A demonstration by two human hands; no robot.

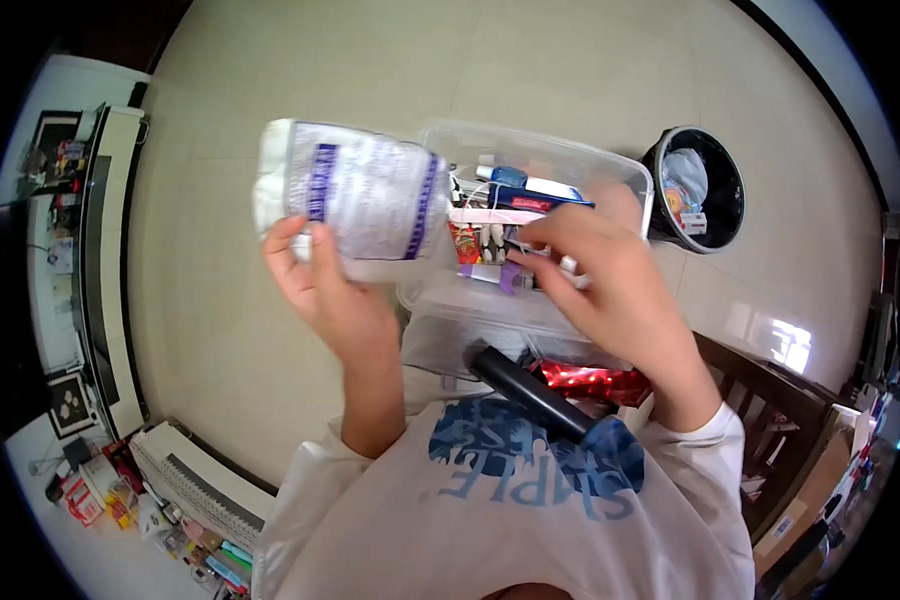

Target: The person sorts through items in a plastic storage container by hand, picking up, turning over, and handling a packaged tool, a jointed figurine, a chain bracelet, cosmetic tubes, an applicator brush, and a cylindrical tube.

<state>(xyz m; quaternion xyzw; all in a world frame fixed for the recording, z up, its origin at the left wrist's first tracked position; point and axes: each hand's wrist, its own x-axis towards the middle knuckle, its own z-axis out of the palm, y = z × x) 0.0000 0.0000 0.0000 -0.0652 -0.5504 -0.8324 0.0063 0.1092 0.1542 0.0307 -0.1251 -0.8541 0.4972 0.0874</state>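
Head view: left hand (pixel 335 300) pinches white, purple-printed, flat plastic packet (pixel 370 190) left of clear rectangular plastic bin (pixel 570 157). Probably light, pliable, slippery; grip lower edge. Right hand (pixel 610 280) half-curled over bin; hold unclear.

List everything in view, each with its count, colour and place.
Rectangular soft packet: one, white with purple print, raised in the left hand.
Open rectangular plastic box: one, clear, centre, beneath the right hand.
Assorted small items: too jumbled to count, mixed colours, inside the box.
Round bin: one, black, upper right, with discarded-looking contents.
Smooth cylinder: one, black, before the shirt.
Shiny foil-like wrapping: one visible piece, red, right of the cylinder.
Slatted wooden furniture: one, dark brown, lower right.
Loose clutter: uncountable, mixed colours, lower left.
Tiled floor: one, cream, behind everything.
Shirt: one, white with blue print, bottom centre.
Hands: two, bare, centre left and centre right.
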